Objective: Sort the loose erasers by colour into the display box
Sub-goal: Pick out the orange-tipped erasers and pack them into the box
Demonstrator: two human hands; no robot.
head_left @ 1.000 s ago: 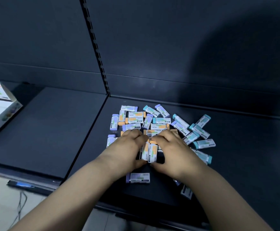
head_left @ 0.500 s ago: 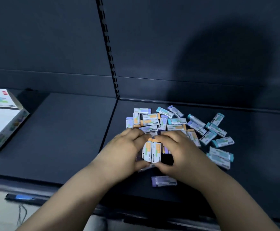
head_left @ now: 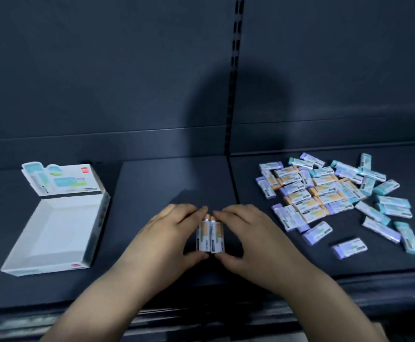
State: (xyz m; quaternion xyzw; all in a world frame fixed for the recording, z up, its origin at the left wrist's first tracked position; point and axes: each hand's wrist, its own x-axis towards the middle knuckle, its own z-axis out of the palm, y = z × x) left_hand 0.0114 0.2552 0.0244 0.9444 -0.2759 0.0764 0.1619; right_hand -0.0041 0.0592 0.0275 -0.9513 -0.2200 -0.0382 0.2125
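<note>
Dark shelf (head_left: pixel 152 178): your left hand (head_left: pixel 167 233) and right hand (head_left: pixel 248 233) pinch orange erasers (head_left: pixel 210 235) flush, evidently for the display box (head_left: pixel 95 218).

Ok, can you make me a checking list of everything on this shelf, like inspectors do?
Surface: dark shelf, two panels meeting at a seam.
Job's things: display box open on the left, no erasers seen inside; orange erasers, a small bundle between both hands; loose erasers piled on the right, orange, purple and teal mixed.
Clutter: nothing seen.
Hands: left hand and right hand each pinch the bundle.
Cables: nothing seen.
Surroundings: dark back panel with a slotted upright.
</note>
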